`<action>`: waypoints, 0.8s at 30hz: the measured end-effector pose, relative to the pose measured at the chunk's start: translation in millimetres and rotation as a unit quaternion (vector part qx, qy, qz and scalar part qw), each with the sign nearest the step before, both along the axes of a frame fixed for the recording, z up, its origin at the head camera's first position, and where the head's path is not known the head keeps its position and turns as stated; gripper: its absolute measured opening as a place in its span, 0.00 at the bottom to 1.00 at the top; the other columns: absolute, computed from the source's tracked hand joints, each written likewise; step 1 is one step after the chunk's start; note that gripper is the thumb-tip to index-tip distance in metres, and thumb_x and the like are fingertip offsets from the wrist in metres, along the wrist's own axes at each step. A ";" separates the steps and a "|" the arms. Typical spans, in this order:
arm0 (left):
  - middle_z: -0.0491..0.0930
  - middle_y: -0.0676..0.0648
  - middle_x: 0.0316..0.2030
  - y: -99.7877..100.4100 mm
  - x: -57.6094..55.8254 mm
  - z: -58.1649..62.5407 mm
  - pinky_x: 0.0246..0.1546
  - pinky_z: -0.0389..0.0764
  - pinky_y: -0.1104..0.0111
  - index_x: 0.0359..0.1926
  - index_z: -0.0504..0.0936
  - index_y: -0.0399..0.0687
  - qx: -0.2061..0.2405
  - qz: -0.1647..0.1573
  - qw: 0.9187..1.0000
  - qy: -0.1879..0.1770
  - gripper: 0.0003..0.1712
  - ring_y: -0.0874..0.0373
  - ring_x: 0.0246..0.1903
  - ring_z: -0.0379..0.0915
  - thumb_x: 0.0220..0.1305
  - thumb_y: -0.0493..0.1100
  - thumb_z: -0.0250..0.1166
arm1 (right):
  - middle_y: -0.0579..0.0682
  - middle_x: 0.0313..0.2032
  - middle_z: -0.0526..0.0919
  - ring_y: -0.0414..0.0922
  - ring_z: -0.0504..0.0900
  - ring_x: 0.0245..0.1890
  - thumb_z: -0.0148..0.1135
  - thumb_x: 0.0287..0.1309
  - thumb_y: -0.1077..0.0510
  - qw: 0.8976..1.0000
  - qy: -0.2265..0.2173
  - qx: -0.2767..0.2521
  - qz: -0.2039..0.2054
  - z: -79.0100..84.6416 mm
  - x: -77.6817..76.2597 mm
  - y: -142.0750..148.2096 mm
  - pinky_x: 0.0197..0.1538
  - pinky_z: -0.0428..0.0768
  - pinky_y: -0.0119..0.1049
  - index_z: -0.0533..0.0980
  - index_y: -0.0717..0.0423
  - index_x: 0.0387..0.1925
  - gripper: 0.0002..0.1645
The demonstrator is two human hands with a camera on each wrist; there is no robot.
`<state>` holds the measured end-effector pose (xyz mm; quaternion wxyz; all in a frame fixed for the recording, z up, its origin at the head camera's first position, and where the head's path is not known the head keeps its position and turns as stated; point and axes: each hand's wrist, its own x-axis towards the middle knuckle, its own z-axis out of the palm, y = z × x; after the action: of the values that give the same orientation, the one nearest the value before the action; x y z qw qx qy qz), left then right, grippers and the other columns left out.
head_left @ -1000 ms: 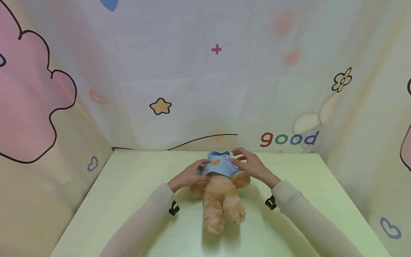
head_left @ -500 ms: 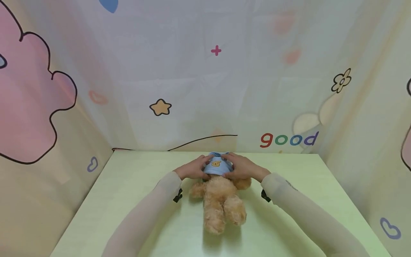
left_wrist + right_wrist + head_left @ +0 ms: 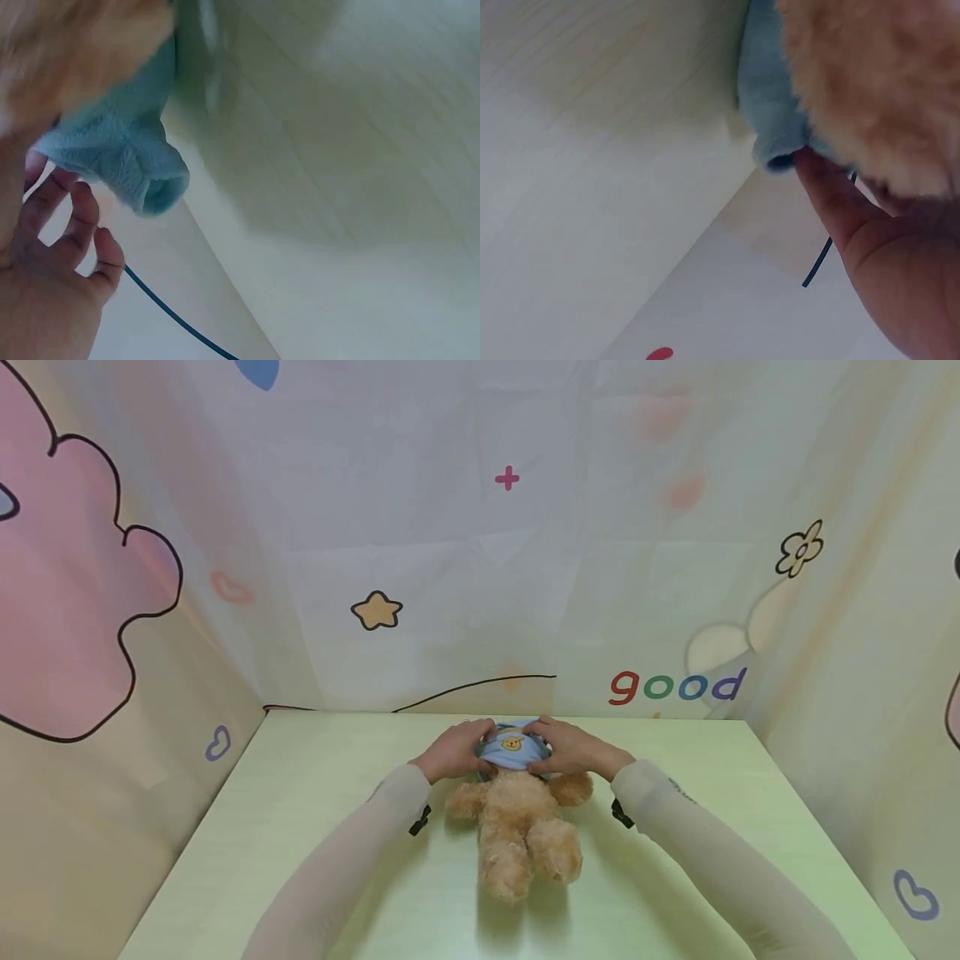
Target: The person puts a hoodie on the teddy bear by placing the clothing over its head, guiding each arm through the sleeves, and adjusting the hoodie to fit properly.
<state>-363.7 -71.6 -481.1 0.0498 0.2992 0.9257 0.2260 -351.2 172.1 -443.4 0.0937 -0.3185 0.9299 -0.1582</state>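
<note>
A tan plush bear [image 3: 517, 806] lies on its back on the table, legs toward me and arms out to the sides. Its head is hidden under a small light-blue top [image 3: 513, 752] with a yellow animal face on the front. My left hand [image 3: 453, 752] grips the top's left side, fingers at the upper edge and thumb near the hem. Opposite it, my right hand [image 3: 576, 752] grips the right side the same way. Both wrist views show the blue cloth's sleeve [image 3: 161, 184] beside the fingers, with the bear's fur [image 3: 877, 82] close by in the right wrist view.
The pale green-yellow table [image 3: 315, 793] ends at a printed cloth backdrop [image 3: 435, 527] just behind the bear's head. More cloth hangs along the left and right sides. Dark wrist straps [image 3: 621, 814] hang below both sleeves.
My right hand has come inward from spread fingers to a hold on the top, and my left hand has moved in too. The blue top is bunched narrower, its neck opening less visible.
</note>
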 end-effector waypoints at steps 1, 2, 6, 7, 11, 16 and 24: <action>0.77 0.50 0.46 0.7 -0.1 -0.1 0.46 0.73 0.61 0.52 0.69 0.54 0.004 -0.001 1.000 0.001 0.31 0.55 0.43 0.72 0.52 0.51 0.76 | 0.55 0.61 0.73 0.50 0.77 0.57 0.67 0.59 0.45 1.000 0.006 0.002 0.001 -0.3 -0.4 0.1 0.59 0.76 0.48 0.69 0.55 0.66 0.37; 0.77 0.50 0.45 1.3 -0.2 -0.3 0.45 0.73 0.62 0.52 0.69 0.53 0.010 -0.002 1.000 -0.002 0.31 0.56 0.41 0.72 0.52 0.50 0.76 | 0.54 0.60 0.74 0.49 0.77 0.55 0.67 0.59 0.45 1.000 0.008 0.002 0.002 -0.4 -0.4 0.0 0.58 0.76 0.47 0.69 0.55 0.65 0.37; 0.77 0.48 0.48 2.6 -0.9 -1.1 0.49 0.75 0.62 0.57 0.71 0.51 0.026 -0.004 0.999 -0.025 0.33 0.56 0.44 0.74 0.52 0.47 0.76 | 0.53 0.57 0.75 0.47 0.77 0.50 0.67 0.59 0.47 1.000 0.007 -0.009 0.005 -1.0 -1.0 -0.4 0.54 0.77 0.46 0.70 0.53 0.64 0.34; 0.77 0.47 0.49 2.7 -1.1 -1.5 0.51 0.75 0.61 0.57 0.71 0.49 0.026 -0.005 0.999 -0.025 0.32 0.55 0.46 0.74 0.53 0.46 0.76 | 0.53 0.56 0.75 0.47 0.77 0.50 0.67 0.59 0.47 1.000 0.004 -0.014 0.005 -1.4 -1.1 0.1 0.53 0.77 0.46 0.71 0.53 0.63 0.33; 0.77 0.46 0.51 4.5 -0.4 -2.3 0.53 0.74 0.60 0.55 0.73 0.48 0.021 -0.009 1.000 -0.016 0.31 0.54 0.49 0.74 0.53 0.45 0.76 | 0.51 0.56 0.76 0.47 0.78 0.53 0.68 0.59 0.46 1.000 -0.005 -0.027 -0.005 -5.6 -2.1 1.8 0.55 0.77 0.46 0.71 0.50 0.62 0.31; 0.81 0.49 0.44 9.5 5.9 -3.7 0.41 0.74 0.63 0.50 0.74 0.52 0.004 0.010 1.000 0.020 0.25 0.56 0.39 0.74 0.54 0.45 0.76 | 0.43 0.43 0.82 0.40 0.78 0.39 0.71 0.56 0.49 0.999 0.019 -0.038 -0.006 -9.6 -1.3 -0.8 0.43 0.76 0.37 0.73 0.46 0.49 0.21; 0.77 0.50 0.37 13.4 11.1 -3.6 0.32 0.69 0.66 0.50 0.72 0.52 0.019 0.024 1.000 0.000 0.21 0.57 0.32 0.70 0.57 0.42 0.68 | 0.39 0.31 0.80 0.39 0.73 0.28 0.72 0.52 0.48 0.997 0.071 -0.022 -0.031 -12.1 5.0 -1.6 0.33 0.71 0.33 0.73 0.43 0.41 0.18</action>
<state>-352.6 -58.2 -484.6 0.0389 0.2778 0.9280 0.2451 -346.2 170.6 -455.4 0.0157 -0.3021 0.9399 -0.1585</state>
